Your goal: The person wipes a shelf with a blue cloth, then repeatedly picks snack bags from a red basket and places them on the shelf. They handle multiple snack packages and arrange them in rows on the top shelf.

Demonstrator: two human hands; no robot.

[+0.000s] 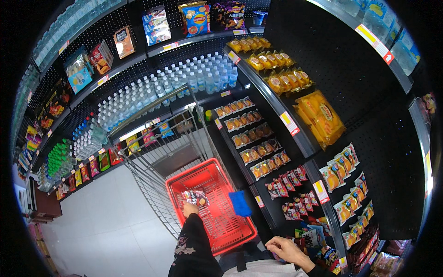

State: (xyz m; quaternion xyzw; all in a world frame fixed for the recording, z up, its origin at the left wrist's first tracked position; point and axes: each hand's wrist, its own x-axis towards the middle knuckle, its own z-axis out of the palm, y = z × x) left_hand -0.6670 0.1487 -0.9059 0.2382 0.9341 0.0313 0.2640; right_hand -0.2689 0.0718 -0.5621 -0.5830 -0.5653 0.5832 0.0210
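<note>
My left hand (190,209) reaches into a red plastic shopping basket (238,230) and grips the near end of a dark red snack packet (199,198) that bears writing. The basket sits in a wire shopping cart (147,187). A blue cloth (240,203) hangs over the basket's right rim. Nothing shows in my right hand (289,251), which is loosely curled beside the lower shelf at the bottom right. Close to it lie assorted snack bags (313,239) and rows of small red-and-black packets (299,206).
Black shelving with a metal-edged shelf (294,124) runs along the right, carrying rows of wrapped cakes (270,164) and a large yellow pack (322,116). Bottled drinks (166,83) and chip bags (196,19) fill the far shelves. Pale floor (107,221) lies left of the cart.
</note>
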